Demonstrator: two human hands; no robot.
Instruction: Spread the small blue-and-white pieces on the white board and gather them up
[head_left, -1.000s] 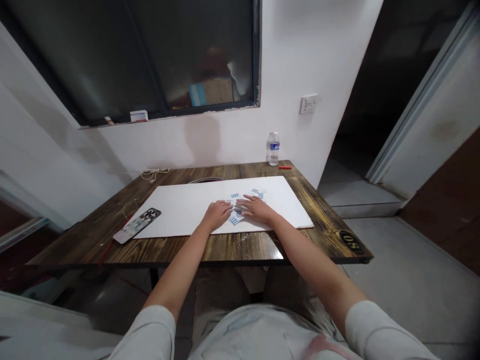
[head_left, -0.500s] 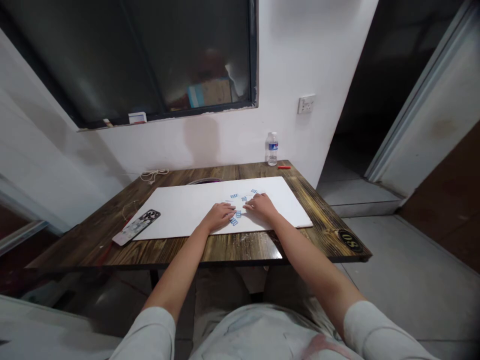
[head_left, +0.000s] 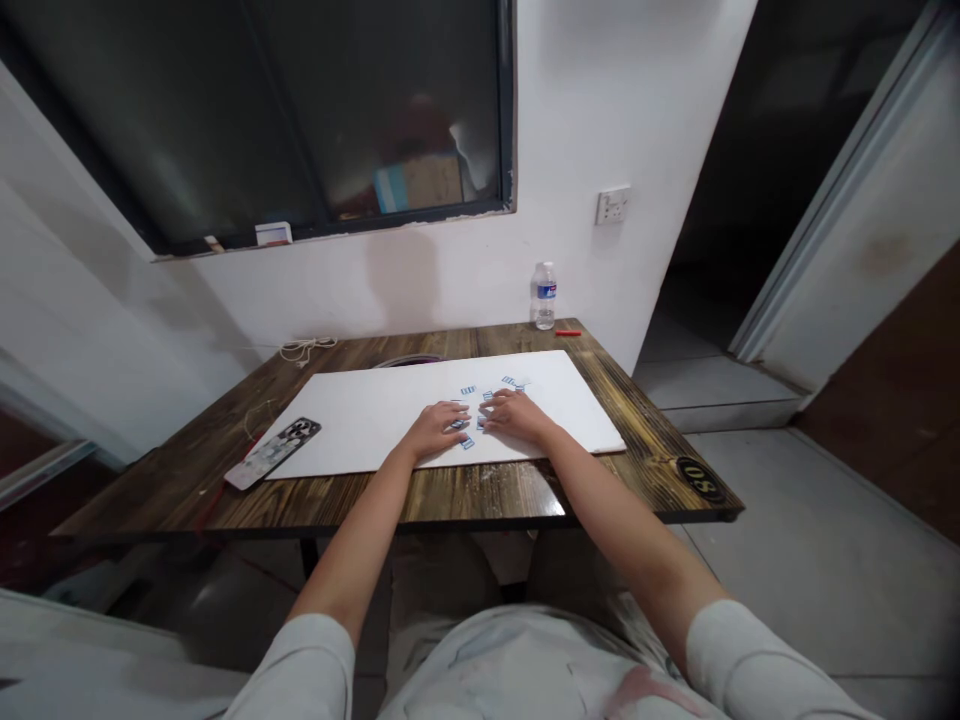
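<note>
Currently, left hand (head_left: 436, 430) and right hand (head_left: 517, 418) are held palm-down and open on white board (head_left: 352, 420), nothing visibly gripped; small blue-striped pieces (head_left: 466, 441) are scattered around and between fingertips; phone (head_left: 271, 453) is left beside board.

You're in a plain indoor workroom: white plaster wall (head_left: 442, 285), a dark interior window (head_left: 390, 110), a wall socket (head_left: 612, 206), grey floor (head_left: 795, 560) by an open doorway (head_left: 705, 200), and a dark wooden table (head_left: 480, 495) with a numbered badge (head_left: 701, 479) at its far right corner.
</note>
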